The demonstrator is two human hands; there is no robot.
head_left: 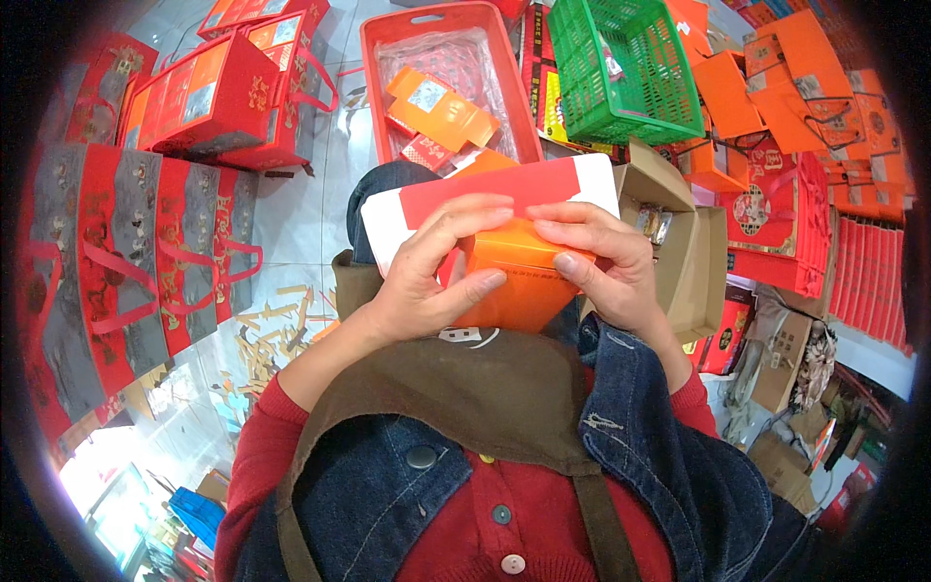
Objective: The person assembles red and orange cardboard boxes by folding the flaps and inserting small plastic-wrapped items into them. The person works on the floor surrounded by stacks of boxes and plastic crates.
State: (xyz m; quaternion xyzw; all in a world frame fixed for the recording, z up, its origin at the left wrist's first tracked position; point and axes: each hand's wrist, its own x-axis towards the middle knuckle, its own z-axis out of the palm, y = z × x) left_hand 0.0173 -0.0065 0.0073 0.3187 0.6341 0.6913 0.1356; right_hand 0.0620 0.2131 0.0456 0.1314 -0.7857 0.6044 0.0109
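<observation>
My left hand (424,274) and my right hand (613,264) hold a small orange cardboard box (524,281) upright in front of my apron. The fingers of both hands lie over its top edges, with the thumbs pressed on the near side. Its lid edge shows as a narrow line below the top face. Just beyond the box is a flat board (553,182), red in the middle with white ends, partly hidden by my hands.
Ahead is a red plastic tub (373,87) with orange boxes (441,109) inside. To its right are a green crate (669,102), an open brown carton (706,276) and orange bags (805,68). Red gift bags (126,252) line the left; paper scraps (276,339) litter the floor.
</observation>
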